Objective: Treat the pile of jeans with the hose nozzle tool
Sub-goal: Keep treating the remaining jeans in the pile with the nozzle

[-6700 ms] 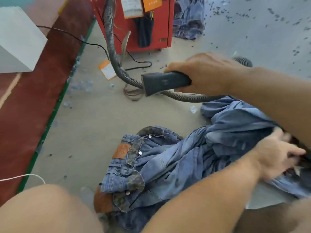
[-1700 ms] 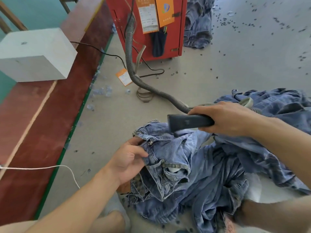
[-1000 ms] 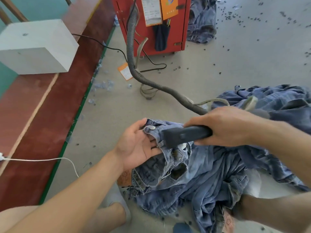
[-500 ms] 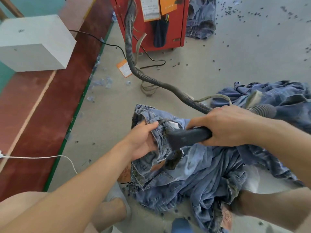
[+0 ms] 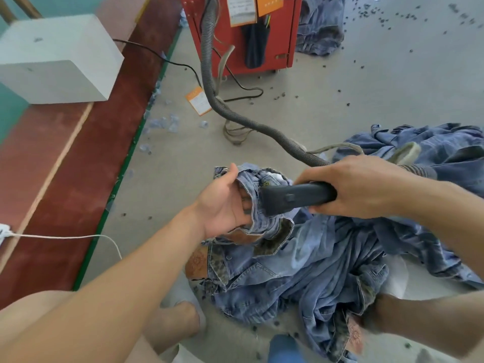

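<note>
Now the left hand (image 5: 224, 203) has turned its palm more upward than half a second ago, and it grips a bunched fold of the jeans (image 5: 309, 260) at the waistband, with the thumb on top and the fingers hidden inside the cloth. The fold is lifted above the rest of the pile, which lies on the grey floor (image 5: 340, 106) in front of the person. The right hand (image 5: 358, 188) is still wrapped around the dark nozzle (image 5: 293, 199), and the flat mouth of the nozzle now touches the held denim just beside the left palm, where before it pointed a little lower at the fold. The corrugated hose (image 5: 251, 123) runs from behind the right hand across the floor and up to the red machine (image 5: 282, 35), as in the earlier frames. A second heap of denim (image 5: 429, 145) lies to the right, partly behind the right forearm, and another one (image 5: 320, 27) lies beside the machine. On the left a white block (image 5: 57, 61) stands on a red-brown strip (image 5: 65, 166), and a white cord (image 5: 65, 236) crosses it. An orange tag (image 5: 198, 100) and small dark bits lie on the floor.
</note>
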`<state>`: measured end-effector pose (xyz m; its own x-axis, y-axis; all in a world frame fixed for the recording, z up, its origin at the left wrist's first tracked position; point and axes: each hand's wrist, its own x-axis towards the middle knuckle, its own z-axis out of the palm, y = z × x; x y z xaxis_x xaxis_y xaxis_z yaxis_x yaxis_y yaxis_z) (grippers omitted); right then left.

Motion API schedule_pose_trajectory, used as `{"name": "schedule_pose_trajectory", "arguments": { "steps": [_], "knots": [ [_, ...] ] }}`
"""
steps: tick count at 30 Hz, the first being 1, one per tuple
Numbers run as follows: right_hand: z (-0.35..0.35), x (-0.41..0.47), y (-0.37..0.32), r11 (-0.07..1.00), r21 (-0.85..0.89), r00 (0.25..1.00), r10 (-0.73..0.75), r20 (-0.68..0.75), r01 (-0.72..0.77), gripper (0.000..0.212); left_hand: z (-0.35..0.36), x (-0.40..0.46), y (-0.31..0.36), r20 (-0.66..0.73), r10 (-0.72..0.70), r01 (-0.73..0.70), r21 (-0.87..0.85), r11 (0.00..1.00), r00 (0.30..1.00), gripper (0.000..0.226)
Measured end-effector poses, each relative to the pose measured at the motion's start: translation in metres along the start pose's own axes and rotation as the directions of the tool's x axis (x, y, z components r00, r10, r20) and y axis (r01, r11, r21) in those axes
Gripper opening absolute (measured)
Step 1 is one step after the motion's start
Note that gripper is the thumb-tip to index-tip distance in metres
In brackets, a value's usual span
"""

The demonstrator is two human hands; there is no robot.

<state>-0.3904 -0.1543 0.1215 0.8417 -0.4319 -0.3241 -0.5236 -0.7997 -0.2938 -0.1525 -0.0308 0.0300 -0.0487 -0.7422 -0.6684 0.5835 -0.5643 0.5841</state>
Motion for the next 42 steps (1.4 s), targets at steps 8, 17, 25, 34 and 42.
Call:
{"name": "schedule_pose_trajectory", "arguments": {
  "steps": [8, 17, 25, 34, 42],
  "knots": [
    [-0.017, 0.009, 0.003, 0.981, 0.193, 0.974, 0.029, -0.224, 0.015, 0.041, -0.001, 0.000, 0.002, 0.019, 0.049, -0.048, -0.026, 0.998, 0.999, 0.095],
    [0.004, 0.017, -0.019, 0.990, 0.123, 0.974, -0.045, -0.222, 0.073, 0.041, 0.004, -0.006, 0.004, 0.116, 0.003, 0.003, -0.054, 0.999, 0.993, 0.092],
    [0.001, 0.030, 0.024, 0.934, 0.202, 0.919, 0.334, -0.211, -0.293, 0.037, -0.021, 0.000, 0.001, -0.070, -0.010, 0.041, 0.456, 0.889, 0.997, 0.049],
    [0.025, 0.040, 0.013, 0.983, 0.092, 0.985, 0.162, -0.059, -0.157, 0.036, -0.031, 0.011, -0.006, -0.259, -0.003, 0.037, 0.125, 0.991, 0.966, 0.026],
    [0.025, 0.033, 0.018, 0.988, -0.138, 0.998, 0.062, -0.013, -0.063, 0.028, -0.028, 0.006, -0.002, -0.143, 0.016, 0.004, 0.137, 0.991, 0.990, 0.027]
  ]
}}
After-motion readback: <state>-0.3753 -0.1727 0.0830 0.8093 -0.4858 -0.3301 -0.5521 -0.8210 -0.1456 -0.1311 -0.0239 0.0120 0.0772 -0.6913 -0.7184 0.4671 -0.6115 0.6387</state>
